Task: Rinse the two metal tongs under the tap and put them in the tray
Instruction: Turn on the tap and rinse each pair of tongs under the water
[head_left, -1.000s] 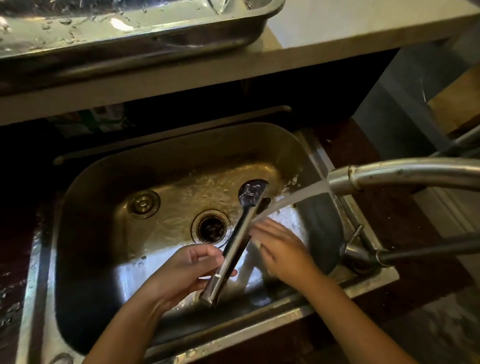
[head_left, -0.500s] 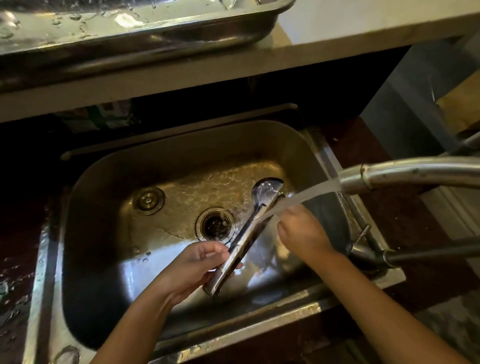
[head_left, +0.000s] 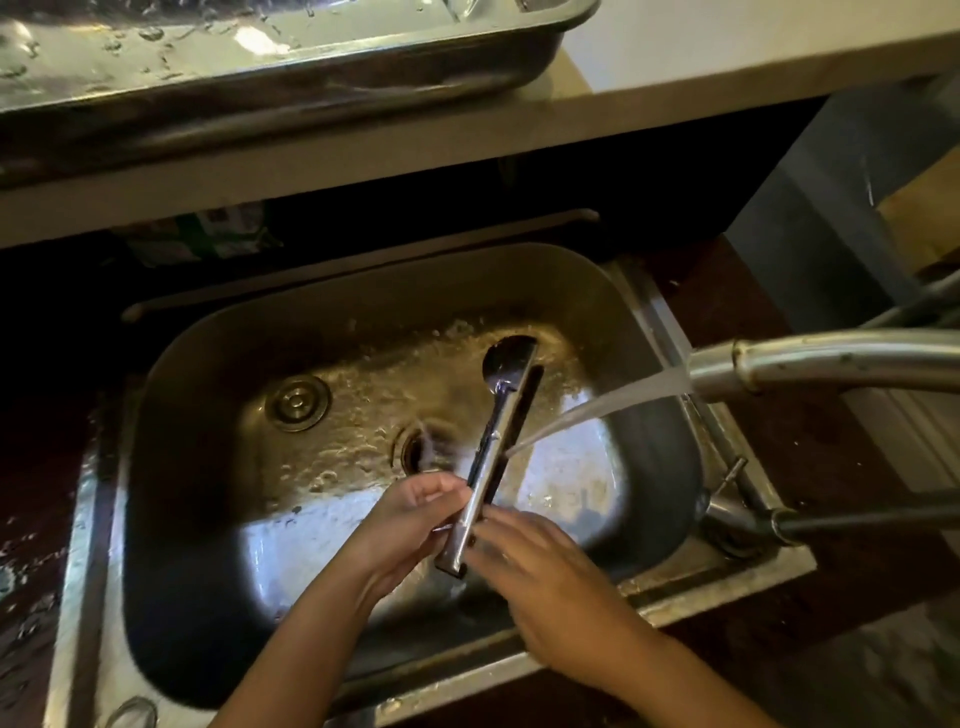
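Observation:
One pair of metal tongs (head_left: 496, 431) slants over the steel sink (head_left: 218, 364), spoon-shaped tips toward the far right. Water from the tap spout (head_left: 810, 364) strikes the tongs about halfway along. My left hand (head_left: 410, 525) grips the handle end from the left. My right hand (head_left: 540, 566) holds the same end from the right, fingers on the metal. The wet metal tray (head_left: 291, 78) sits on the counter above the sink. A second pair of tongs is not visible.
A drain (head_left: 415, 447) and a round stopper (head_left: 297, 402) lie in the wet sink bottom. The tap lever and base (head_left: 748, 519) stand at the sink's right rim. A pale counter edge (head_left: 467, 150) overhangs the back of the sink.
My right hand left the tongs' middle near the water stream and came down to the handle end beside my left hand. The tongs turned more upright in view.

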